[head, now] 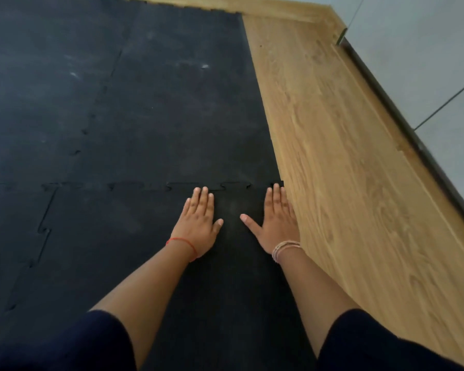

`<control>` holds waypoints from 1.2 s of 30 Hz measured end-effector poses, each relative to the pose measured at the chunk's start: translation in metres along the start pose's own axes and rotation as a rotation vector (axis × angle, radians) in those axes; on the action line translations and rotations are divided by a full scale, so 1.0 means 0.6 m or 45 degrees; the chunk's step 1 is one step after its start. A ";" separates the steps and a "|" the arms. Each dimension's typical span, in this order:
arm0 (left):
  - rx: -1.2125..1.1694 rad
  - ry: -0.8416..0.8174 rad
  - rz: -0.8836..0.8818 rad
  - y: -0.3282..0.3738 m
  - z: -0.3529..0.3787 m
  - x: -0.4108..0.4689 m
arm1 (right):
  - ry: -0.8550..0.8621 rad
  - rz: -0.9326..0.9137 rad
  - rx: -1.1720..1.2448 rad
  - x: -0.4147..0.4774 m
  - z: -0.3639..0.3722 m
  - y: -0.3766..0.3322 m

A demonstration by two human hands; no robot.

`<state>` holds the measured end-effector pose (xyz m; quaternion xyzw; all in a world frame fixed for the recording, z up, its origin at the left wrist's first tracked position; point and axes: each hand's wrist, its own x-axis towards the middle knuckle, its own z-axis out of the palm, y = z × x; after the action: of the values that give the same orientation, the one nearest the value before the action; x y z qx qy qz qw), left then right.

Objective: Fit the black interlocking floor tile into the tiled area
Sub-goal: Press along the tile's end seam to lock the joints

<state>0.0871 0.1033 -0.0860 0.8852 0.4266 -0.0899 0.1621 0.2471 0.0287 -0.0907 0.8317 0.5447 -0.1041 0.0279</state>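
The black interlocking floor tile [134, 236] lies flat in the near part of the view, its toothed far edge meeting the tiled area [172, 116] along a seam across the middle. My left hand [197, 223] rests palm down on the tile just below that seam, fingers together and thumb out. My right hand [275, 220] lies flat beside it at the tile's right edge, next to the bare wood. Neither hand holds anything. Another toothed seam runs down the tile's left side.
Bare wooden floor [346, 170] runs along the right of the black tiles. Beyond it a dark skirting strip [402, 116] meets a pale wall [426, 49]. More wood shows past the far edge of the tiles. Dark sleeves cover my upper arms at the bottom.
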 end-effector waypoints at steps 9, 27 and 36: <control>0.073 0.149 0.243 0.012 0.024 0.048 | -0.156 -0.253 -0.182 0.042 -0.014 0.022; 0.154 0.012 0.216 0.045 0.010 0.062 | -0.299 0.060 -0.094 0.046 -0.037 0.037; 0.093 -0.014 0.215 0.044 0.002 0.064 | -0.534 0.105 -0.273 0.082 -0.075 0.020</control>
<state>0.1318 0.1154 -0.0930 0.9228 0.3462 -0.0963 0.1391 0.2832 0.0751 -0.0578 0.8057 0.5006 -0.2149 0.2326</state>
